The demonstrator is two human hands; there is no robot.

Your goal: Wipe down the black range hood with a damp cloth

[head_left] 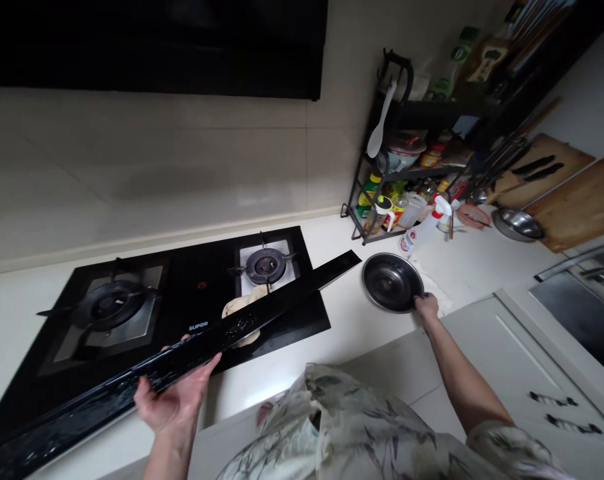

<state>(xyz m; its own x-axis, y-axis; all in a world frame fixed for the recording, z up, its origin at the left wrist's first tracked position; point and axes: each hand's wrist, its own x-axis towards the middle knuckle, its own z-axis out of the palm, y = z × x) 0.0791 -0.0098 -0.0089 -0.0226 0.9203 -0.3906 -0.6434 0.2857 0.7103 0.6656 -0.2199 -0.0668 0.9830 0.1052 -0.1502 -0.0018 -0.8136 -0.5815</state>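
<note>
Gripping long, glossy black trough-like panel [262, 312] in my left hand [175, 397], thumb and fingers clamped round it from below; it slants over black glass gas stove [197, 257], partly hiding beige cloth [237, 305]. My right hand [426, 307] closed on edge of round dark metal pan [392, 283], on white countertop [337, 307] beside panel's far end. Beyond pan: white spray bottle [418, 233] with red nozzle, black metal rack [402, 176].

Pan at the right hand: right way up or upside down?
Right way up: the pan shows its hollow inside, with the right hand at its edge.
</note>
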